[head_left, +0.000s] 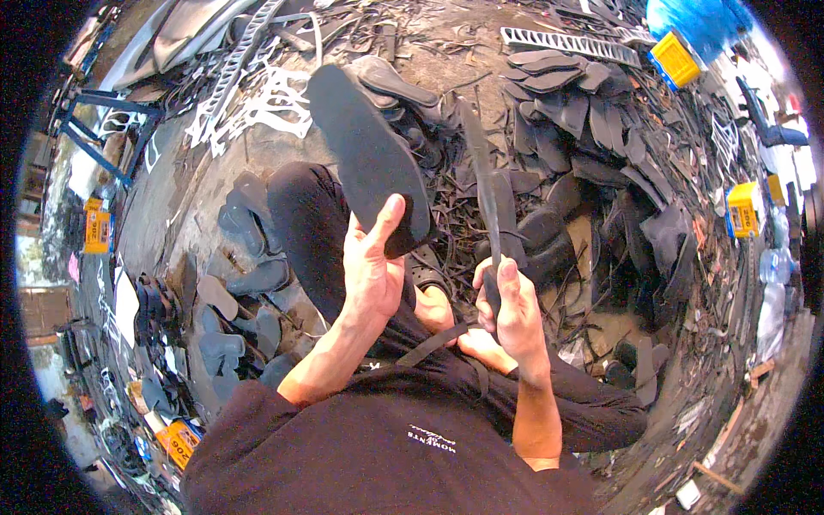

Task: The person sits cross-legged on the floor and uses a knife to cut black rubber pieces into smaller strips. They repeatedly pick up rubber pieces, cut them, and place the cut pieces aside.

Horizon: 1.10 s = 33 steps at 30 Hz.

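Left hand [375, 268]: yours, thumb on top, clasping the near end of the black sole [369, 159].
Sole's axis: from that hand away, leaning left.
Long blade [482, 176]: right of the sole, apart, pointing away from you.
Right hand [517, 307]: clenched round its handle [492, 290].
Yellow boxes [743, 210], far right: you can't tell their contents.

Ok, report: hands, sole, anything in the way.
Left hand gripping dark sole. Right hand gripping knife, blade pointing away, apart from sole. Nothing visibly between them; scraps strewn beyond.
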Tool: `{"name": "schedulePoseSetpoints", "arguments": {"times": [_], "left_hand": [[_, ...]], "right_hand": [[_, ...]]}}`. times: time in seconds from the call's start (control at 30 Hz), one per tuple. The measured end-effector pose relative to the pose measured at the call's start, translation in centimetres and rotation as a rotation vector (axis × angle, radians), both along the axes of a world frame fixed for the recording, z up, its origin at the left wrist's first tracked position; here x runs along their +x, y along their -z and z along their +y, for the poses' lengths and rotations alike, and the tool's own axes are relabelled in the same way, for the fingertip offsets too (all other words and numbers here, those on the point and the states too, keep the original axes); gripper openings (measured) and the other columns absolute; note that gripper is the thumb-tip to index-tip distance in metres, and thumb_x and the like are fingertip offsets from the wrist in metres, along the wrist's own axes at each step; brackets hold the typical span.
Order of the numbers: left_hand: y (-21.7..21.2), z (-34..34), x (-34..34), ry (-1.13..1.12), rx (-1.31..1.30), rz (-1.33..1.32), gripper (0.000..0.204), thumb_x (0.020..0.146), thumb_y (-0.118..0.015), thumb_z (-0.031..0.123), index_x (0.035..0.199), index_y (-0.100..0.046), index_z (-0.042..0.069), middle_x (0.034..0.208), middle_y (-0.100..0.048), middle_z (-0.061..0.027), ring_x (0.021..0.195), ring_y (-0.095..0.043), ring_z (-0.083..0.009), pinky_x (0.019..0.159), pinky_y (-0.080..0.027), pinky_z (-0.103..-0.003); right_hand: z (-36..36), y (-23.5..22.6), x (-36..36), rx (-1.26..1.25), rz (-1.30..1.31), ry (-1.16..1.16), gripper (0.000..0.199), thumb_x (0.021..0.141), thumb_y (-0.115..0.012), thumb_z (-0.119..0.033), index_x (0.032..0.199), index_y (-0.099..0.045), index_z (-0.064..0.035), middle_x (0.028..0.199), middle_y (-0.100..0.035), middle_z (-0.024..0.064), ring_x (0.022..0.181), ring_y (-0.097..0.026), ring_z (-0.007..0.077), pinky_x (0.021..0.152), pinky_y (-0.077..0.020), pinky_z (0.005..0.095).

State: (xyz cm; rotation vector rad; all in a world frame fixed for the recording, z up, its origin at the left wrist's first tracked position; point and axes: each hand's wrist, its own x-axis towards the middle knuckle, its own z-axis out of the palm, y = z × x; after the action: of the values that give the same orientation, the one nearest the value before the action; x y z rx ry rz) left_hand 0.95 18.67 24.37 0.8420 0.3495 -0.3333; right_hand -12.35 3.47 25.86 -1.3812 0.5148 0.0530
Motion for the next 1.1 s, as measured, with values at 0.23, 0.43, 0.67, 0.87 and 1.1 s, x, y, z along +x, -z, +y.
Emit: {"name": "schedulePoseSetpoints", "arguments": {"times": [0.23, 0.43, 0.67, 0.87, 1.1], "left_hand": [[1.3, -0.2, 0.1, -0.019, 0.092, -0.016, 0.044, 0.094, -0.086, 0.027, 0.129, -0.067, 0.007, 0.118, -0.074, -0.0068, 0.106, -0.071, -0.0218, 0.097, -0.057, -0.038], [1.0, -0.4, -0.3, -0.048, 0.043, 0.035, 0.049, 0.091, -0.089, 0.02, 0.131, -0.065, 0.003, 0.12, -0.073, -0.0058, 0.104, -0.07, -0.0169, 0.094, -0.058, -0.034], [2.1, 1.4, -1.5, 0.019, 0.17, 0.019, 0.047, 0.094, -0.085, 0.027, 0.129, -0.064, 0.005, 0.116, -0.074, -0.0075, 0.098, -0.073, -0.0208, 0.087, -0.061, -0.039], [2.7, 3.2, -3.1, 0.087, 0.144, 0.004, 0.04, 0.094, -0.085, 0.013, 0.129, -0.067, 0.005, 0.122, -0.073, -0.0056, 0.11, -0.07, -0.0171, 0.097, -0.058, -0.034], [6.7, 2.7, 0.3, 0.43, 0.553, -0.827, 0.063, 0.076, -0.057, -0.018, 0.124, -0.083, 0.014, 0.169, -0.042, -0.0135, 0.155, -0.039, -0.0332, 0.126, -0.033, -0.046]], "right_hand": [[2.3, 1.2, -0.8, -0.404, -0.032, -0.025, 0.054, 0.116, -0.041, -0.052, 0.095, -0.057, -0.0042, 0.061, -0.044, -0.0029, 0.054, -0.043, 0.0062, 0.049, -0.0341, 0.0286], [5.0, 2.1, -4.5, -0.588, 0.06, -0.021, 0.043, 0.114, -0.048, -0.042, 0.099, -0.062, -0.0045, 0.066, -0.059, 0.02, 0.06, -0.064, 0.0398, 0.06, -0.0467, 0.0491], [4.3, 0.5, -0.2, -0.559, 0.164, -0.166, 0.043, 0.113, -0.051, -0.04, 0.107, -0.061, 0.0009, 0.097, -0.072, 0.0299, 0.092, -0.071, 0.0506, 0.074, -0.0541, 0.0536], [1.7, 4.1, 7.3, 0.111, 0.059, -0.123, 0.068, 0.113, -0.035, -0.064, 0.096, -0.063, -0.0048, 0.065, -0.055, 0.0007, 0.052, -0.047, 0.0096, 0.05, -0.0381, 0.0273], [-0.4, 4.9, 1.0, 0.464, 0.062, 0.123, 0.048, 0.101, -0.073, -0.048, 0.129, -0.064, -0.0097, 0.088, -0.064, -0.0037, 0.06, -0.051, 0.0061, 0.048, -0.04, 0.0263]]}}
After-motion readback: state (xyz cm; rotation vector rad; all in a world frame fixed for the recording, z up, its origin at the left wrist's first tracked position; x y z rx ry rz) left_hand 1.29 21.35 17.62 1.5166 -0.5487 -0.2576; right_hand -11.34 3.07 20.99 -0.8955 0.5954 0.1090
